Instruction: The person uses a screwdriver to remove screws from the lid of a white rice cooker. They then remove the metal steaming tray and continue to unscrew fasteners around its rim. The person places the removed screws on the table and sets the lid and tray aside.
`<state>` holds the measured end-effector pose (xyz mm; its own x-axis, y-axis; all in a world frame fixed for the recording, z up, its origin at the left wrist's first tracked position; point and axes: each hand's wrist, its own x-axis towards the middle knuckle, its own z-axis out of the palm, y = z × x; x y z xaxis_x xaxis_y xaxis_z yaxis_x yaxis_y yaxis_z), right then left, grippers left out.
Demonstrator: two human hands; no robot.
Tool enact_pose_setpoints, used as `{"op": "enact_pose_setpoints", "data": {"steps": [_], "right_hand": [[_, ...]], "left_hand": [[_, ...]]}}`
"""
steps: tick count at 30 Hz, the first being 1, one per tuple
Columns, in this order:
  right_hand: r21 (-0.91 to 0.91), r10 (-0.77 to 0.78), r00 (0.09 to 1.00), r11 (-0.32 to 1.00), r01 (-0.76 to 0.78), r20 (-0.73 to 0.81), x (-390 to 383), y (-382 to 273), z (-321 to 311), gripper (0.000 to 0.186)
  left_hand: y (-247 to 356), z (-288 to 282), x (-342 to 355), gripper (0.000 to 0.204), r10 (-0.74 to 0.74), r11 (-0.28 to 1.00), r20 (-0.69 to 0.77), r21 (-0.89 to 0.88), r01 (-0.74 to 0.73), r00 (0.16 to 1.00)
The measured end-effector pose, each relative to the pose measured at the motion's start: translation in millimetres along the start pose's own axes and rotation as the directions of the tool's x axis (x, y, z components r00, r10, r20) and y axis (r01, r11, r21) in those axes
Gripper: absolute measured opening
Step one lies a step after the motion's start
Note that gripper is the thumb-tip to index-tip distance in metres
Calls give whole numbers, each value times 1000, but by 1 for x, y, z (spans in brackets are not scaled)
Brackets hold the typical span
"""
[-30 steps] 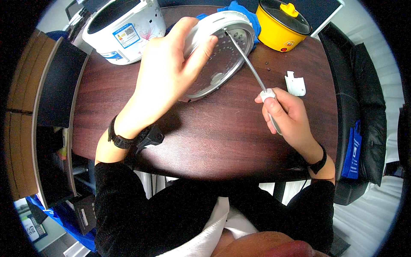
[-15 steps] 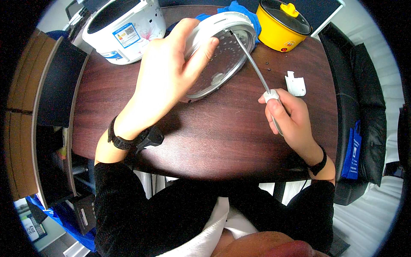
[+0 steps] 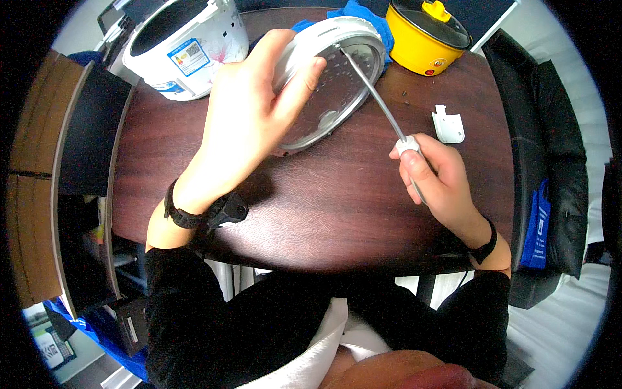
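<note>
My left hand [image 3: 249,110] is closed round the edge of a white rice cooker lid [image 3: 346,27], which it holds tilted up off the table. The lid's dimpled metal inner side [image 3: 343,78] faces right and toward me. In my right hand [image 3: 435,178] is a screwdriver [image 3: 374,94] with a long steel shaft and a white and grey handle. Its tip meets the lid's inner rim near the top; the exact spot it touches is too small to make out. A small white plastic cover [image 3: 448,124] lies on the table just beyond my right hand.
The white rice cooker body [image 3: 223,39] stands open at the back left of the dark wooden table [image 3: 324,194]. A yellow electric pot [image 3: 414,48] with a dark lid is at the back right. Blue cloth [image 3: 363,11] lies behind the lid. Tiny dark screws [image 3: 405,98] rest near the pot.
The screwdriver tip has shifted slightly left along the lid's inner rim, and the lid has turned a little. Both hands keep their hold. The whole view has moved slightly.
</note>
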<state>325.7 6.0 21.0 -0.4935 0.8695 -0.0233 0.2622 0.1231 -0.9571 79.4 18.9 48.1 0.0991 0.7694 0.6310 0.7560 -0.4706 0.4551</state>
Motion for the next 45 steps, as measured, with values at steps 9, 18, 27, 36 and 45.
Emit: {"op": "enact_pose_setpoints", "data": {"steps": [9, 18, 27, 36, 45], "right_hand": [[-57, -58, 998, 997, 57, -17, 1, 1, -1, 16], [-77, -69, 997, 995, 66, -30, 1, 2, -2, 16], [-226, -77, 995, 972, 59, -69, -1, -9, -2, 13], [-398, -261, 961, 895, 204, -96, 0, -10, -6, 17], [-965, -576, 811, 257, 60, -103, 0, -27, -24, 29]], "left_hand": [[0, 3, -1, 25, 15, 1000, -12, -14, -15, 1000], [-1, 3, -1, 26, -7, 1000, -5, -22, 7, 1000], [7, -7, 0, 28, 5, 998, 8, -61, -4, 1000], [13, -17, 0, 28, -140, 974, 144, -157, 162, 980], [8, -21, -1, 30, -103, 985, 164, -118, 123, 981]]}}
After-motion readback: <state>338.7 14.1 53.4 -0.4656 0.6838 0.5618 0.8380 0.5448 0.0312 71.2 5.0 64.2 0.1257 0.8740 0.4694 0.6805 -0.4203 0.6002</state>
